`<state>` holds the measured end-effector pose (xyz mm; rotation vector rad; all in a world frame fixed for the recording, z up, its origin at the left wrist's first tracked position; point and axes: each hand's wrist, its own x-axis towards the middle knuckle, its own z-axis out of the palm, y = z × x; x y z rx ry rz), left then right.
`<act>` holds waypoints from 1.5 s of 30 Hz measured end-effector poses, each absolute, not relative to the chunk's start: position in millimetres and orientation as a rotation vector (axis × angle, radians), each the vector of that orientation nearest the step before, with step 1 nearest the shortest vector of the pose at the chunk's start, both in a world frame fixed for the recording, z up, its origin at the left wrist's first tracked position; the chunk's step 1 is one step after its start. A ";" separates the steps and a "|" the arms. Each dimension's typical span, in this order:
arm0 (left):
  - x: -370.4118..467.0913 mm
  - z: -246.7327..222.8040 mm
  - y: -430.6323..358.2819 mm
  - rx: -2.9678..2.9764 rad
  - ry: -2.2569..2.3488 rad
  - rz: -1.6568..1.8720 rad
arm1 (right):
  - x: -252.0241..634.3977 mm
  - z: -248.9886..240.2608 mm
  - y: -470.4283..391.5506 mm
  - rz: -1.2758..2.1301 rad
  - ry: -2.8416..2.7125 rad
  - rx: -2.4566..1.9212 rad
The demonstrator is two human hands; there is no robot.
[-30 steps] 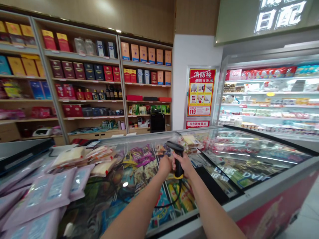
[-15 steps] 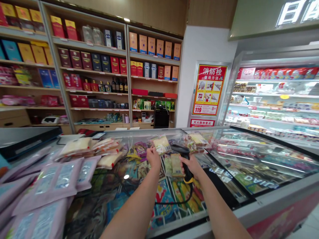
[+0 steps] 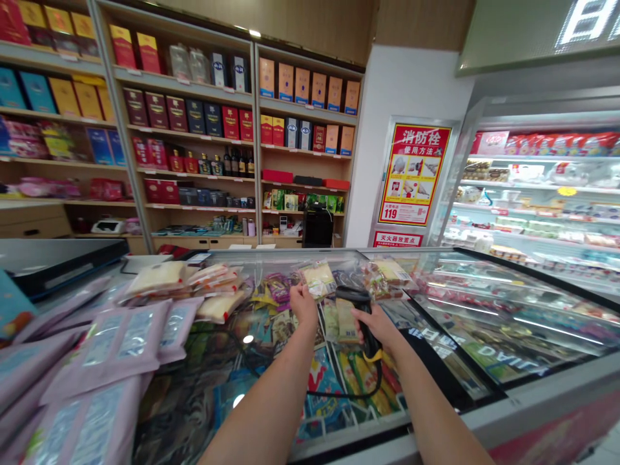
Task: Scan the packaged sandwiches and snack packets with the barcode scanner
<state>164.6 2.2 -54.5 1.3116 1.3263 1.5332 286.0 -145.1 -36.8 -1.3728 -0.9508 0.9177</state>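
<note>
My left hand (image 3: 303,305) pinches the lower left corner of a clear packet of pale yellow food (image 3: 320,279), held tilted above the freezer's glass top. In my right hand (image 3: 376,325) is a black barcode scanner (image 3: 355,296), its fingers wrapped round the handle and its head pointing left towards the packet. A black cable (image 3: 349,393) curves from the handle's base across the glass. Under the glass lie several coloured packs, among them yellow corn packs (image 3: 363,381). More clear packets (image 3: 392,271) rest on the glass behind the scanner.
Lilac pouches (image 3: 106,349) are piled at my left, with pale bread-like packets (image 3: 159,278) behind them. A dark flat device (image 3: 62,265) stands at the far left. Shelves (image 3: 194,174) of boxes line the back wall, and a lit chiller (image 3: 537,194) stands at the right.
The camera view has turned slightly left, so everything sits further right in the picture. Both hands keep their hold on the packet and the scanner, with little change between them.
</note>
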 end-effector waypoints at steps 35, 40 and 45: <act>-116.5 47.2 3.0 1.413 1.715 1.770 | 84.6 28.2 -91.7 1.166 -1.388 -1.060; -172.6 40.2 2.7 1.425 1.814 1.763 | 39.0 27.6 -81.6 1.190 -1.502 -0.992; -207.7 35.6 0.8 1.370 1.926 1.746 | 13.7 23.9 -76.1 1.234 -1.557 -1.004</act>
